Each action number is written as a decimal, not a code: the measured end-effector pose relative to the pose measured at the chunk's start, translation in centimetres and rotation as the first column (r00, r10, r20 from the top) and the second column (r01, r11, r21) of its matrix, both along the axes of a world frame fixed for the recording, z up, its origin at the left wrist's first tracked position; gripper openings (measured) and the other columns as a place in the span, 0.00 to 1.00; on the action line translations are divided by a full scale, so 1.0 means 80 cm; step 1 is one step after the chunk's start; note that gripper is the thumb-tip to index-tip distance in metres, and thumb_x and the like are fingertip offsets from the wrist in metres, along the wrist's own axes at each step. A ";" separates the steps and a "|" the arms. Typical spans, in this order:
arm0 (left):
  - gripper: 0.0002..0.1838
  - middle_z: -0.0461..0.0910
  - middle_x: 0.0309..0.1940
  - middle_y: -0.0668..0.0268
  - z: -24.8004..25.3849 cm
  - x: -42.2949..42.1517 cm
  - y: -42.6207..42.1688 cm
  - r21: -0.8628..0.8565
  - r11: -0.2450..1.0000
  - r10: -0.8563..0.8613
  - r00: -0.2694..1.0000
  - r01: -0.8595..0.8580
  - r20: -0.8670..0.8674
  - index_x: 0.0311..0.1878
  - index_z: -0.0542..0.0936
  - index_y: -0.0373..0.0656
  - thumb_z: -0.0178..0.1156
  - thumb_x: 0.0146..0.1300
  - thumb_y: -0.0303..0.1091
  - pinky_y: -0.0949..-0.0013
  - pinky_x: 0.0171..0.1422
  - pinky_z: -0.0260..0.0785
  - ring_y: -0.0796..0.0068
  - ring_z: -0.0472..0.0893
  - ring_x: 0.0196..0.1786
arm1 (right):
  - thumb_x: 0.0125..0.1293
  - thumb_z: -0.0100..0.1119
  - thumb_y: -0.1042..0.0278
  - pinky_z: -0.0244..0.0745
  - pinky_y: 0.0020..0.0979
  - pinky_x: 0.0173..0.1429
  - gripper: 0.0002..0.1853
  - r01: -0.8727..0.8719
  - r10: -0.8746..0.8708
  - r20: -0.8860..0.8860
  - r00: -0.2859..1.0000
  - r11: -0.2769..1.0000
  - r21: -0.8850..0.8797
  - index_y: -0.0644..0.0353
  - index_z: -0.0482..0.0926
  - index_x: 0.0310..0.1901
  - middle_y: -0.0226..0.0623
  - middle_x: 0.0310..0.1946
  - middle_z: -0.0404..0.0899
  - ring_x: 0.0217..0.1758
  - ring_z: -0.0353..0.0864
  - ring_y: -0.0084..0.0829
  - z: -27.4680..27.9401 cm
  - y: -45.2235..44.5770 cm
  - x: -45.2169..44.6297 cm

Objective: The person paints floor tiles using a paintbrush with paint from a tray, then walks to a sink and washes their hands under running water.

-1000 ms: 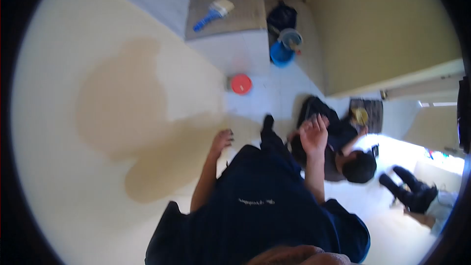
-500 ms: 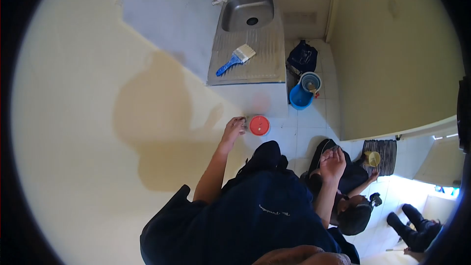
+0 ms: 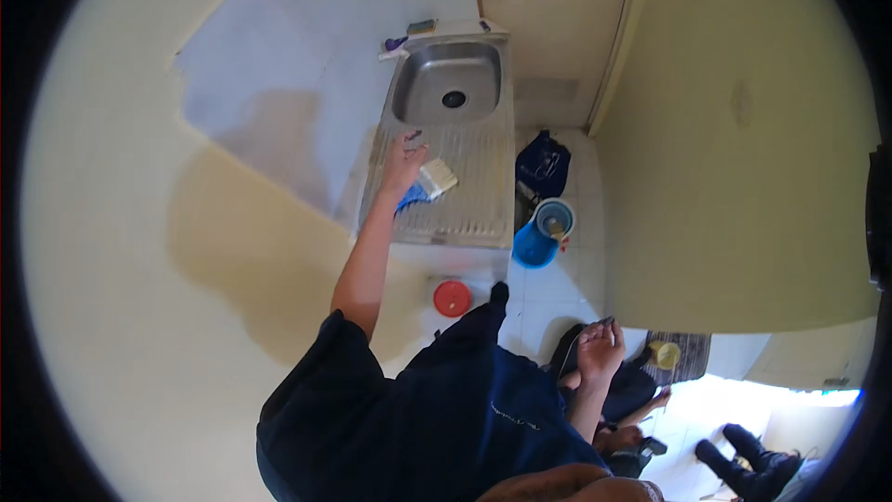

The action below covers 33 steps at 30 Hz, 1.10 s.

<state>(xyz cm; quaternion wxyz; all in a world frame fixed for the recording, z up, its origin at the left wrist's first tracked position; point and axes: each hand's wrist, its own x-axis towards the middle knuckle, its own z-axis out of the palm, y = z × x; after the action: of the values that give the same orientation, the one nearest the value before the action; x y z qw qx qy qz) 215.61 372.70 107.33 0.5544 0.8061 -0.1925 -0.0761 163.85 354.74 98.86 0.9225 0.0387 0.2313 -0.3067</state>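
My left hand (image 3: 403, 167) reaches over the ribbed drainboard of the steel sink (image 3: 478, 204), fingers apart. Just beside it lies a paintbrush (image 3: 439, 178) with pale bristles and a blue handle, partly hidden by my hand and wrist. Dark marks show near my left fingertips, too small to identify. Held out at my right side, my right hand (image 3: 601, 353) is closed, palm up, around something small and dark that I cannot make out. On the floor in front of the sink unit stands a tub with a red lid (image 3: 452, 298).
Blue buckets (image 3: 536, 246) and a dark bag (image 3: 543, 163) stand right of the sink. A co-worker (image 3: 623, 400) crouches at my right by a yellow container (image 3: 664, 354) on a striped mat (image 3: 692, 353). Another person (image 3: 762, 460) is farther off. A scrub pad (image 3: 421, 27) lies behind the basin.
My left hand has moved from beside the red-lidded tub up over the drainboard to the paintbrush. My right hand keeps its closed pose. The whole view has shifted as my head tilted.
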 end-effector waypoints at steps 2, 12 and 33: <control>0.31 0.77 0.60 0.52 0.032 0.044 -0.032 0.128 0.990 0.047 0.995 -0.057 0.085 0.68 0.72 0.37 0.67 0.64 0.38 0.65 0.54 0.74 0.66 0.81 0.53 | 0.73 0.56 0.63 0.78 0.35 0.46 0.10 0.038 -0.037 -0.064 0.997 0.999 0.019 0.56 0.85 0.40 0.32 0.34 0.86 0.41 0.84 0.31 0.009 -0.020 0.029; 0.52 0.59 0.75 0.35 0.073 0.267 -0.121 0.220 0.958 0.174 0.982 -0.186 0.070 0.81 0.47 0.39 0.65 0.64 0.50 0.54 0.81 0.54 0.43 0.60 0.79 | 0.72 0.58 0.67 0.76 0.31 0.47 0.08 0.086 -0.088 -0.077 0.993 0.996 -0.024 0.59 0.84 0.41 0.32 0.36 0.85 0.41 0.80 0.28 0.036 -0.102 0.168; 0.36 0.84 0.51 0.53 0.007 0.469 -0.159 0.468 0.749 0.275 0.863 -0.469 0.424 0.58 0.80 0.48 0.57 0.63 0.71 0.48 0.63 0.72 0.47 0.80 0.57 | 0.73 0.56 0.66 0.74 0.31 0.49 0.09 -0.074 0.093 -0.222 0.971 0.993 0.095 0.62 0.83 0.41 0.33 0.35 0.83 0.42 0.78 0.30 0.042 -0.161 0.338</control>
<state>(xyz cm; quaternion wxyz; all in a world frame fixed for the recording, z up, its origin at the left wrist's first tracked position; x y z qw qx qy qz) 253.16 359.97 107.89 0.2590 0.9546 -0.0845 0.1202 190.87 341.86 102.20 0.8998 0.0333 0.3489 -0.2597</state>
